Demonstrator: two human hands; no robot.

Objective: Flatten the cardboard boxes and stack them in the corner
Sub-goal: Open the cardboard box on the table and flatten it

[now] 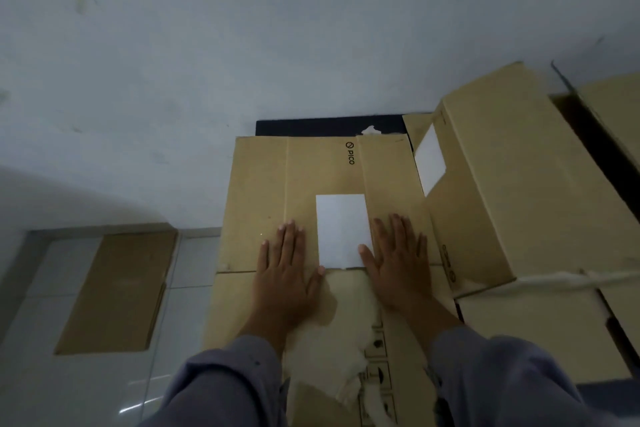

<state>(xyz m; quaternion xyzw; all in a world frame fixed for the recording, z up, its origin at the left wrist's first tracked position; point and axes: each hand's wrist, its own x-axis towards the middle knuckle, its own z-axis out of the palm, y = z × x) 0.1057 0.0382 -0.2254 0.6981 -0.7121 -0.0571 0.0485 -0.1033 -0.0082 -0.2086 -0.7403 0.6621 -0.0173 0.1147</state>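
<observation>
1. Flattened cardboard box (263, 184), matte brown with creased panels, lies against the pale wall (207, 45).
2. Left hand (284, 274) and right hand (398, 267) press flat on it, fingers straight, gripping nothing, flanking its white rectangular label (341, 229).
3. Unflattened box (512, 184) sits just right of it.
4. Smaller flat cardboard (117, 291) lies left on glossy tiles (69, 392).

Two bare hands — left hand (282, 279), right hand (398, 270) — no rings, watch or gloves visible. Both forearms in long, loose grey-blue sleeves (228, 381) of soft, creased fabric — cuffs end just short of the wrists.
</observation>
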